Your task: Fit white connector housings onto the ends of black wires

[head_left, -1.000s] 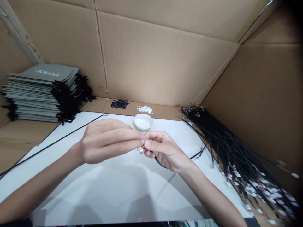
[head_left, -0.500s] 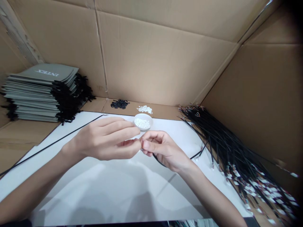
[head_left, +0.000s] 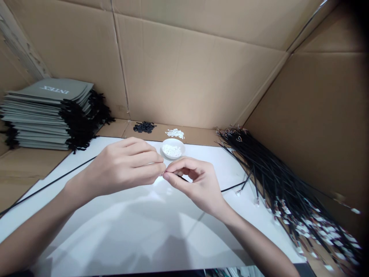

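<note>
My right hand (head_left: 193,181) pinches a black cable (head_left: 182,177) near its end, between thumb and forefinger. The cable runs behind that hand and comes out to the right over the white board. Fingertips of my left hand (head_left: 127,165) are closed at the cable's tip, meeting the right fingertips; what they grip is too small and hidden to name. Just beyond the hands is a white bowl (head_left: 173,157) with small white pieces inside.
Black cables (head_left: 268,165) with white connectors lie heaped at the right. A stack of grey sleeves (head_left: 37,119) stands at the left. Small black tubes (head_left: 144,127) and white pieces (head_left: 175,133) lie behind the bowl. Another cable (head_left: 57,180) crosses the left side. Cardboard walls (head_left: 184,69) surround the board.
Both hands have shifted slightly left and up. My right hand's fingers have straightened into a flatter pinch, and more of the cable shows between thumb and forefinger.
</note>
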`<state>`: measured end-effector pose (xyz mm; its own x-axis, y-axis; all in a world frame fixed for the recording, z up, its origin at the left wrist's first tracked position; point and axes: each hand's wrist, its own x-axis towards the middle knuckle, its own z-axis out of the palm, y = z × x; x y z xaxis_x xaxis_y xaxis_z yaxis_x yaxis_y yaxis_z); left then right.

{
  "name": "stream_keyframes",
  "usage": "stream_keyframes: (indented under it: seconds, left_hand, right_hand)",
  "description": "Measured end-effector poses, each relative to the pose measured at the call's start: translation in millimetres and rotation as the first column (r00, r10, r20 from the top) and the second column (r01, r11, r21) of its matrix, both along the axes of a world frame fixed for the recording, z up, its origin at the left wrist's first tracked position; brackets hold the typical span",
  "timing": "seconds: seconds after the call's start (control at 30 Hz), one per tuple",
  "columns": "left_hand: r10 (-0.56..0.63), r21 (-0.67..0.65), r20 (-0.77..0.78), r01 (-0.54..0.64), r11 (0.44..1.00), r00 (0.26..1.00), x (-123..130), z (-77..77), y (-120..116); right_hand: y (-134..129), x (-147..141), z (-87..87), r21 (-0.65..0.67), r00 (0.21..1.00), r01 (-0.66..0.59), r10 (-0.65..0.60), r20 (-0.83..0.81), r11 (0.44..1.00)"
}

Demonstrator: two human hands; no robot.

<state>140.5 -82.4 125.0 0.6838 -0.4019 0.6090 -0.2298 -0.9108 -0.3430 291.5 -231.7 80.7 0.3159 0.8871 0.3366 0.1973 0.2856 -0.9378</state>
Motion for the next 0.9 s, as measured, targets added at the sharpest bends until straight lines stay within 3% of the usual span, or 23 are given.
stream_keyframes:
  seconds: [0.17, 0.27, 0.47, 0.53, 0.6, 0.73, 0.8, 0.9]
  left_hand:
    - [-0.012, -0.044, 0.098, 0.016, 0.999, 0.995, 7.3, -9.3, 1.3]
    - [0.021, -0.158, 0.145, 0.002, 0.987, 0.989, 11.6, -16.9, -0.5]
    - [0.060, -0.413, 0.169, 0.015, 0.911, 0.984, 16.5, -24.5, -12.6]
    - [0.056, -0.517, 0.112, 0.010, 0.856, 0.992, 15.9, -23.0, -15.8]
    - [0.042, -0.670, -0.014, -0.041, 0.741, 0.999, 14.3, -19.7, -16.8]
    - [-0.094, -0.903, -0.290, -0.240, 0.357, 0.952, 11.4, -12.7, -14.8]
    - [-0.186, -0.941, -0.313, -0.277, 0.196, 0.931, 11.9, -11.6, -14.9]
    - [-0.240, -0.965, -0.258, -0.259, 0.030, 0.936, 14.6, -13.9, -18.0]
  right_hand:
    - [1.3, -0.7, -3.2, 0.019, 0.999, 0.032, -0.031, -0.016, 0.999]
    - [2.2, -0.5, -4.6, 0.058, 0.998, 0.041, -0.038, -0.043, 0.998]
    - [5.2, 1.0, -9.5, 0.126, 0.997, 0.055, -0.048, -0.059, 0.990]
    - [6.1, 2.3, -10.2, 0.154, 0.998, 0.059, -0.055, -0.032, 0.986]
    - [6.1, 4.2, -9.7, 0.174, 0.998, 0.065, -0.066, 0.001, 0.983]
    - [3.3, 8.6, -6.2, 0.198, 0.987, 0.126, -0.143, 0.078, 0.972]
    - [1.1, 10.3, -4.0, 0.217, 0.976, 0.151, -0.180, 0.121, 0.965]
    - [-2.1, 11.6, -0.6, 0.248, 0.954, 0.157, -0.212, 0.210, 0.956]
